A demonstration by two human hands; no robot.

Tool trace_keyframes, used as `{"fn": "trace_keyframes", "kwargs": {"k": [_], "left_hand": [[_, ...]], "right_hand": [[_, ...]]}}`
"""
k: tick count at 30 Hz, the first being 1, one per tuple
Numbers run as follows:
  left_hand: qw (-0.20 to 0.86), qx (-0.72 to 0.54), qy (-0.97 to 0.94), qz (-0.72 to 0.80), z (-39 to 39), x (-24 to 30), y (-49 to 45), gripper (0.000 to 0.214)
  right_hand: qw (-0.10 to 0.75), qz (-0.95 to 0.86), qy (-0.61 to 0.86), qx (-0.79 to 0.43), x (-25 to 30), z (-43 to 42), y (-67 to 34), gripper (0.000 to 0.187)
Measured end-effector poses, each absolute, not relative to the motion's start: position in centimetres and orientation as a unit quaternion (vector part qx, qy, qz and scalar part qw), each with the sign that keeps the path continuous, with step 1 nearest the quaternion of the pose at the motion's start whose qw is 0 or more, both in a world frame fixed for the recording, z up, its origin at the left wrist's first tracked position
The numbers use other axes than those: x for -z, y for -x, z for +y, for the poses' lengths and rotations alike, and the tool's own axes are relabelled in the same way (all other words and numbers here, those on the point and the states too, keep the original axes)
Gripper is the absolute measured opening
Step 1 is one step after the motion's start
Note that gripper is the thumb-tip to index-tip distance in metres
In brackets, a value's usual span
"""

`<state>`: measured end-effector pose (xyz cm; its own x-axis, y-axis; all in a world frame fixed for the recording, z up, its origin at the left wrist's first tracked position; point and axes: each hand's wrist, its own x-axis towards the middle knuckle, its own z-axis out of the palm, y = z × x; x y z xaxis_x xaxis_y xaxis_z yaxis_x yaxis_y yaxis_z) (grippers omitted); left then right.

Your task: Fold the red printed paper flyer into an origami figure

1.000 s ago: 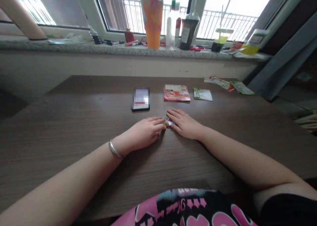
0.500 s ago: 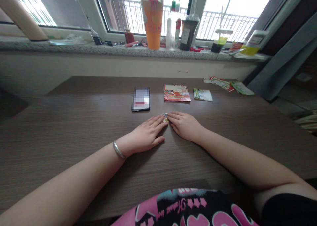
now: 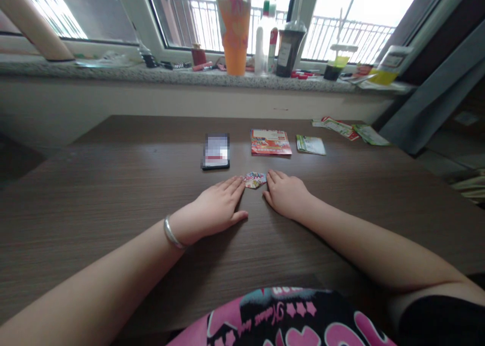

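A small folded piece of colourful paper [image 3: 254, 180] lies on the dark wooden table [image 3: 113, 184] between my two hands. My left hand [image 3: 214, 208] rests flat on the table, fingers stretched out together, fingertips just left of the paper. A silver bangle [image 3: 171, 233] circles that wrist. My right hand [image 3: 285, 194] lies palm down just right of the paper, fingers extended, holding nothing.
Beyond the paper lie a phone [image 3: 215, 151], a red leaflet [image 3: 270, 142] and a green-white leaflet [image 3: 310, 145]; more leaflets [image 3: 350, 129] sit far right. The stone windowsill [image 3: 113, 74] holds an orange cup [image 3: 234, 30], bottles, a dark drink [image 3: 288, 45] and small items.
Both hands have drawn apart and off the folded paper, which now lies uncovered between them, slightly farther from me than a second ago.
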<state>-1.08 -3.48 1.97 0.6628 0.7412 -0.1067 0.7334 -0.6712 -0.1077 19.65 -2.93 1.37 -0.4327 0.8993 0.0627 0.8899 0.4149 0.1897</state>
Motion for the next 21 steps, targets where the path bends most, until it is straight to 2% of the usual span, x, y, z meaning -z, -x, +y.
{"fn": "trace_keyframes", "kwargs": {"k": [5, 11, 16, 21], "left_hand": [[0.077, -0.045, 0.895, -0.437, -3.9, -1.8, 1.0, 0.073], [0.115, 0.027, 0.904, -0.411, -3.4, -1.2, 0.7, 0.056], [0.107, 0.074, 0.91, -0.394, -3.2, -0.9, 0.7, 0.048], [0.065, 0.073, 0.923, -0.371, -2.7, -0.7, 1.1, 0.049]], "right_hand": [[0.033, 0.828, -0.55, -0.105, -1.5, -3.1, -19.4, 0.051], [0.003, 0.843, -0.525, -0.118, -1.1, -2.9, -19.8, 0.046], [-0.029, 0.865, -0.489, -0.111, -1.1, -2.7, -20.1, 0.036], [-0.1, 0.882, -0.451, -0.09, -0.7, -2.3, -20.5, 0.036]]}}
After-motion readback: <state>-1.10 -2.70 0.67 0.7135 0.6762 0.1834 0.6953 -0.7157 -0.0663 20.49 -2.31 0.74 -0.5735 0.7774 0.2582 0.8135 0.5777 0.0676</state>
